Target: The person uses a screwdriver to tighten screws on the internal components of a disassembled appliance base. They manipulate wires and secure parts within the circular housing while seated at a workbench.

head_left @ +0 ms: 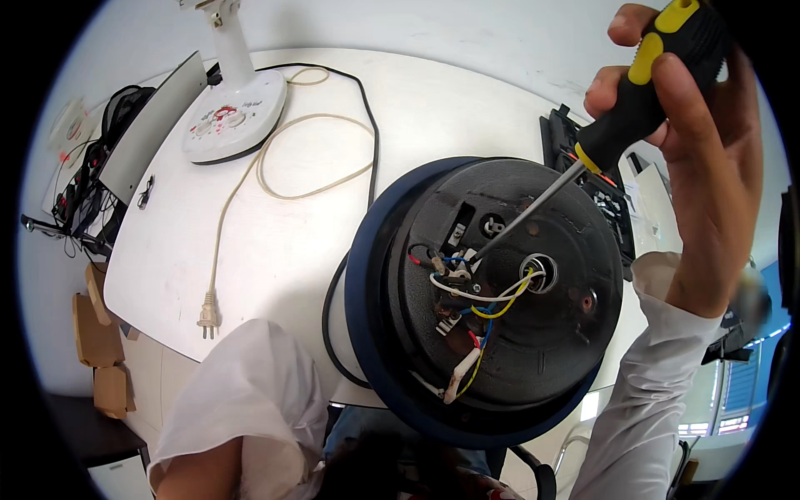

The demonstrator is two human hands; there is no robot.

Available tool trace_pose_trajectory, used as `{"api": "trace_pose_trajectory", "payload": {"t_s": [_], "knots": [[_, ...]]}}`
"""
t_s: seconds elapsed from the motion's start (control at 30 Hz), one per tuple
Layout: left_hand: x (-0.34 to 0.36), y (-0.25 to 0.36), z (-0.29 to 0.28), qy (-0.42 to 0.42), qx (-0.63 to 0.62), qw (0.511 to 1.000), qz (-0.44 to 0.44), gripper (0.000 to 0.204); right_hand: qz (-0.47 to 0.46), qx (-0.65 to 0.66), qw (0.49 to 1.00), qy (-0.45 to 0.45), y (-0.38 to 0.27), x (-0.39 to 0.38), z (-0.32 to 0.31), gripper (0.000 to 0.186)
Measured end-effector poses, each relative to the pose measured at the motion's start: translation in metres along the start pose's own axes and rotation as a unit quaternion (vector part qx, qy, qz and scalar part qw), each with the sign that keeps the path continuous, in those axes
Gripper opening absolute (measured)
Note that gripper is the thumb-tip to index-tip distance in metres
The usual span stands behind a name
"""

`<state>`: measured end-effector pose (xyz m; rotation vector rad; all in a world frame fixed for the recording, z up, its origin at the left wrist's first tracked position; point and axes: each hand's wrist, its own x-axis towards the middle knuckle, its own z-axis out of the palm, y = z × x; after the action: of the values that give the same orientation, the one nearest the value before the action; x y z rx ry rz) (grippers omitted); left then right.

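Observation:
My right hand (708, 125) is raised at the upper right, fingers wrapped round the black-and-yellow handle of a screwdriver (615, 133). Its metal shaft slants down to the left, the tip at the wiring area of a round dark appliance (575, 242). That appliance lies with its underside up and has a blue outer rim (363, 292). White, yellow-green and blue wires (492, 297) run from a central hole (540, 272) to small terminals. A white-sleeved wire joint (462, 372) sits near the front. Of my left arm only a sleeve (242, 400) and bare forearm show; the hand is out of sight.
On the white table (325, 225) lies a beige cord with a two-pin plug (208, 315). A white stand with a printed base (237, 117) stands at the back left. A black tool case (612, 208) is behind the appliance. Cardboard boxes (96, 333) are on the floor.

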<state>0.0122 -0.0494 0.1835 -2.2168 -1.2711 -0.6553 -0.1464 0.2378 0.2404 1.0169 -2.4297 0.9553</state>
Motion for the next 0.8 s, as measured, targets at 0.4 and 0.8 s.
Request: {"api": "trace_pose_trajectory", "payload": {"t_s": [0.4, 0.8], "knots": [[-0.001, 0.005, -0.002, 0.001, 0.007, 1.000, 0.006, 0.014, 0.008, -0.018, 1.000, -0.014, -0.011, 0.003, -0.005, 0.048], [-0.001, 0.010, -0.002, 0.002, 0.007, 1.000, 0.002, 0.016, 0.006, -0.027, 0.999, -0.025, -0.017, 0.003, -0.004, 0.047]]}}
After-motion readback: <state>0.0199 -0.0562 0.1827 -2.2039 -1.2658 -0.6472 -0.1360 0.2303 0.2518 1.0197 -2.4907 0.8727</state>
